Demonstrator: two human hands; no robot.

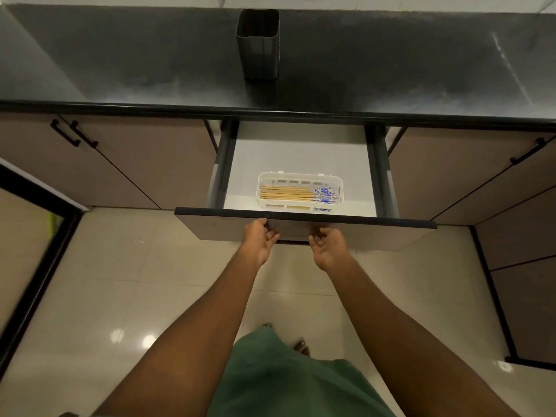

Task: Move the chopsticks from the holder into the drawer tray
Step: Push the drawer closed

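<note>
Several wooden chopsticks with blue-patterned ends lie side by side in a white slotted tray. The tray rests near the front of an open drawer. A dark grey square holder stands upright on the black countertop behind, and no chopsticks show above its rim. My left hand and my right hand are at the drawer's front panel, palms turned inward, fingers loosely curled against the panel. Neither hand holds anything that I can see.
The black countertop runs across the top of the view. Closed cabinet doors with black handles flank the drawer on both sides. Glossy beige floor tiles lie below, and a dark-framed glass door stands at the left.
</note>
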